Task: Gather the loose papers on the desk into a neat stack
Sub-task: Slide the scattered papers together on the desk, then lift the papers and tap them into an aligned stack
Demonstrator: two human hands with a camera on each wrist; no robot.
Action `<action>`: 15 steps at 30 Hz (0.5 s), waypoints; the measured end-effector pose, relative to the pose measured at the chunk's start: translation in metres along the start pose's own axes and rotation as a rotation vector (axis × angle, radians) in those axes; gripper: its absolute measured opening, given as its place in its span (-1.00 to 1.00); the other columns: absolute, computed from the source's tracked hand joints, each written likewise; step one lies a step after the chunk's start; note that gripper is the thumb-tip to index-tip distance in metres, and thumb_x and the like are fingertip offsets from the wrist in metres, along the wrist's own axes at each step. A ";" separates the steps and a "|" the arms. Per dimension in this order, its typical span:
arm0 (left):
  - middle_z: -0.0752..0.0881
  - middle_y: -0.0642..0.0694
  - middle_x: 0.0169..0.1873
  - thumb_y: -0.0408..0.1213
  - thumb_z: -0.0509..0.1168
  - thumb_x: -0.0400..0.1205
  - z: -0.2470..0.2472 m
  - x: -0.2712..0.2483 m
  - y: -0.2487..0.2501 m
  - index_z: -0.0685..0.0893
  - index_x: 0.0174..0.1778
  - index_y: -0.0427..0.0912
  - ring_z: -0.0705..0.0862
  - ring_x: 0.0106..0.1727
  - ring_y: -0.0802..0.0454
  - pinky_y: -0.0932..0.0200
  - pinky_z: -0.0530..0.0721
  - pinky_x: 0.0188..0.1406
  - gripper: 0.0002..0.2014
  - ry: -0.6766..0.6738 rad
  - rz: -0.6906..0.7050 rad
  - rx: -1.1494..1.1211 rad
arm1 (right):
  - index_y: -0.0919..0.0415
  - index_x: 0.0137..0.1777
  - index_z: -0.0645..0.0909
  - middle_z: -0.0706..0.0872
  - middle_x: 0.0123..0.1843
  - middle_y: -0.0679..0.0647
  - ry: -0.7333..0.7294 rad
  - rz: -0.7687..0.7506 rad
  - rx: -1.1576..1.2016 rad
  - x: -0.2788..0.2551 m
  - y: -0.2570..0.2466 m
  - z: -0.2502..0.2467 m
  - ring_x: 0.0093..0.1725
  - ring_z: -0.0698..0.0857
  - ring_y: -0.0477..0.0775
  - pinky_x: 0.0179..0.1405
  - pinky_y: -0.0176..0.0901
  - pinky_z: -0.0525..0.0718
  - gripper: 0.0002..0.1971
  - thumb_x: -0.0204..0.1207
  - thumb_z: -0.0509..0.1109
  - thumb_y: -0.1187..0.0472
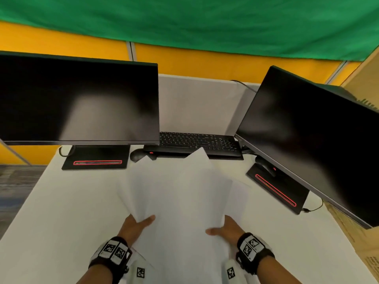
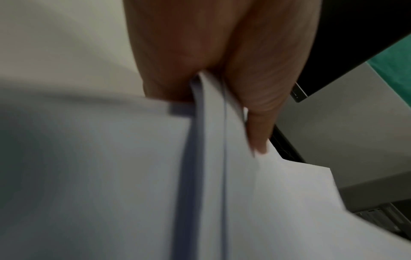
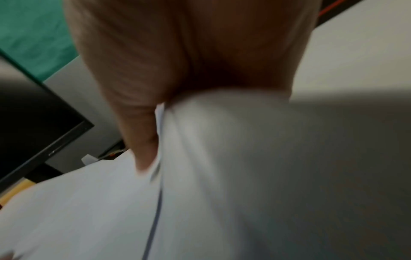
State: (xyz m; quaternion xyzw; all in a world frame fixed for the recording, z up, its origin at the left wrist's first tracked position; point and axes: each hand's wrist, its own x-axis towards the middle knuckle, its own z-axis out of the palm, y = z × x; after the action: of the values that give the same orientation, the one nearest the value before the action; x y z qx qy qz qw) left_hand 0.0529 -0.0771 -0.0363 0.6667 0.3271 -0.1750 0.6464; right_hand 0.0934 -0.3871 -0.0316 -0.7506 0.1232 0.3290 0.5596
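I can't count the papers: their white edges smear together, and both wrist views are blurred. The sheets hide all but the thumbs of my left hand and right hand. They also cover the keyboard at its near edge. Both monitors run off frame.

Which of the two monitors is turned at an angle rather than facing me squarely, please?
The right monitor: it is swung inward, its stand base running diagonally. The left monitor faces you squarely, its base square to the desk edge.
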 end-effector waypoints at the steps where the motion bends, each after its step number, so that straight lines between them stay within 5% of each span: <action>1: 0.71 -0.23 0.06 -0.30 0.50 0.46 -0.001 0.002 -0.003 0.55 0.36 -0.31 0.69 -0.01 -0.14 0.03 0.65 0.06 -0.45 -0.005 0.003 0.031 | 0.22 0.52 0.41 0.69 0.36 0.12 0.102 -0.008 -0.046 0.002 -0.002 -0.001 0.30 0.68 0.14 0.36 0.04 0.63 0.24 -0.22 0.74 -0.27; 4: 0.74 -0.32 0.09 -0.44 0.54 0.39 -0.008 0.005 -0.008 0.56 0.33 -0.41 0.71 0.04 -0.21 -0.10 0.65 0.16 -0.42 -0.039 -0.008 0.056 | 0.09 0.64 0.06 0.45 0.56 0.07 0.215 0.024 -0.186 0.005 -0.013 0.000 0.48 0.50 0.15 0.48 0.03 0.51 0.29 -0.03 0.55 -0.46; 6: 0.73 -0.27 0.01 -0.50 0.52 0.39 -0.011 0.003 -0.007 0.54 0.33 -0.44 0.69 0.07 -0.23 -0.12 0.62 0.20 -0.42 -0.060 -0.029 0.083 | 0.08 0.62 0.15 0.43 0.54 0.08 0.167 0.017 -0.328 0.005 -0.020 0.000 0.48 0.48 0.14 0.50 0.03 0.48 0.21 0.03 0.46 -0.52; 10: 0.72 -0.30 0.01 -0.49 0.55 0.34 -0.017 0.009 -0.010 0.55 0.24 -0.49 0.69 0.03 -0.23 -0.11 0.62 0.19 -0.45 0.007 -0.066 0.052 | 0.20 0.61 0.24 0.34 0.55 0.29 0.629 0.209 -0.375 0.011 -0.030 -0.033 0.52 0.39 0.35 0.52 0.14 0.40 -0.14 0.44 0.36 -0.28; 12: 0.73 -0.41 0.08 -0.41 0.58 0.24 -0.017 0.010 -0.010 0.58 0.19 -0.51 0.72 0.03 -0.29 -0.16 0.66 0.15 -0.39 0.017 -0.091 0.061 | 0.33 0.63 0.12 0.29 0.59 0.36 0.658 0.404 -0.355 0.011 -0.032 -0.039 0.55 0.34 0.38 0.57 0.15 0.33 -0.07 0.44 0.40 -0.22; 15: 0.71 -0.43 0.07 -0.38 0.58 0.21 -0.014 0.013 -0.009 0.61 0.00 -0.44 0.70 -0.05 -0.26 -0.10 0.66 0.06 -0.51 0.041 -0.097 0.051 | 0.40 0.57 0.16 0.42 0.53 0.32 0.570 0.446 -0.285 0.021 -0.032 -0.023 0.49 0.46 0.31 0.47 0.03 0.42 -0.10 0.41 0.49 -0.08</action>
State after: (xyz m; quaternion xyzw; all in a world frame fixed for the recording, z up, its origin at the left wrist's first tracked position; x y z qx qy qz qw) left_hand 0.0539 -0.0613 -0.0497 0.6697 0.3676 -0.2006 0.6133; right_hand 0.1351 -0.3936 -0.0164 -0.8369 0.3870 0.2347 0.3076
